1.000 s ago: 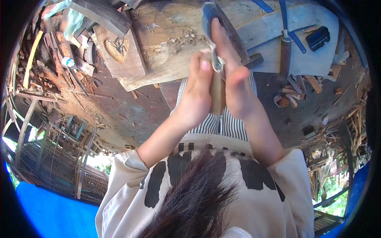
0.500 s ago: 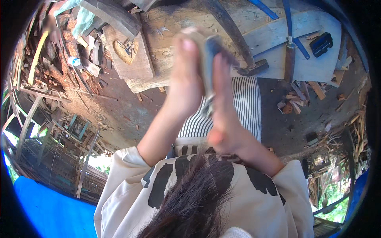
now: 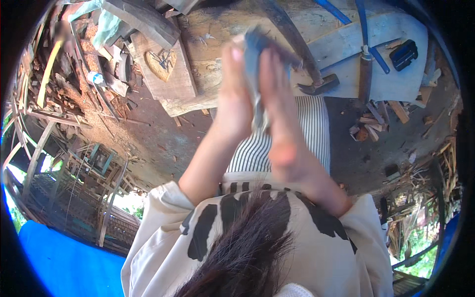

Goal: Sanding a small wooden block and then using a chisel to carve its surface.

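Running front to back, a blurred grey strip (image 3: pixel 253 57) points forward.

Super loose cream fabric top (image 3: pixel 163 242) with big, irregular black patches (image 3: pixel 203 232), total cow-print vibes, plus baggy plain cream sleeves (image 3: pixel 363 213) that stop partway and leave the forearms (image 3: pixel 208 163) bare. Below that it's white cloth bottoms (image 3: pixel 312 133) with thin dark stripes running lengthwise. Long, loose, kinda wispy hair (image 3: pixel 242 232) hides part of the print down the front, fwiw.
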The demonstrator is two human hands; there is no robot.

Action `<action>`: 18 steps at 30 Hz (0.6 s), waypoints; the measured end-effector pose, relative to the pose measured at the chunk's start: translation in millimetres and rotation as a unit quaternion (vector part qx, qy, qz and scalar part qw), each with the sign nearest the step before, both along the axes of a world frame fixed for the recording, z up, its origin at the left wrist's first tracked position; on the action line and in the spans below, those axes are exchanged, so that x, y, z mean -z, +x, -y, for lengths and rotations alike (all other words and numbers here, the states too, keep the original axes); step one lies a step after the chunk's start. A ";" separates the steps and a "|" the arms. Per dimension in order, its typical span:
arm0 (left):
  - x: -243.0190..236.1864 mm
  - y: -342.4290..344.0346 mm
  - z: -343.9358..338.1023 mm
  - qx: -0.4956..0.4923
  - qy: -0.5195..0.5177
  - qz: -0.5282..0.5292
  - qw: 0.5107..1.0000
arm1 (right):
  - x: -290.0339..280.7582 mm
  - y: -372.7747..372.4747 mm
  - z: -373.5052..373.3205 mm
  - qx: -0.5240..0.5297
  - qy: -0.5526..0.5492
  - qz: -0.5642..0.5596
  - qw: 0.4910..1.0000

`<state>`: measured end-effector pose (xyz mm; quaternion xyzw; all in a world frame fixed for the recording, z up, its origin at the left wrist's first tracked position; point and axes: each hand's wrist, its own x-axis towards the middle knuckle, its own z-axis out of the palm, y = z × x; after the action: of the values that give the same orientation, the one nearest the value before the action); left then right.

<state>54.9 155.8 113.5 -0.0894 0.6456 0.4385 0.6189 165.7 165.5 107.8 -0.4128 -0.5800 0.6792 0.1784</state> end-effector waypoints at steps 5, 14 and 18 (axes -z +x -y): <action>5.2 -0.7 20.5 0.192 0.197 -0.091 0.957 | 5.6 1.6 -30.5 -0.020 0.067 0.002 0.998; 25.1 1.0 30.1 0.351 0.185 -0.068 0.915 | 28.2 36.7 -19.8 0.037 -0.019 -0.064 0.997; 29.3 4.9 22.1 0.268 0.135 -0.076 0.951 | 40.1 21.1 -4.9 0.172 0.044 -0.040 0.983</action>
<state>59.7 133.8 84.2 0.2054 0.6257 0.3452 0.6686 186.8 170.5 67.7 -0.4702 -0.5221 0.6284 0.3337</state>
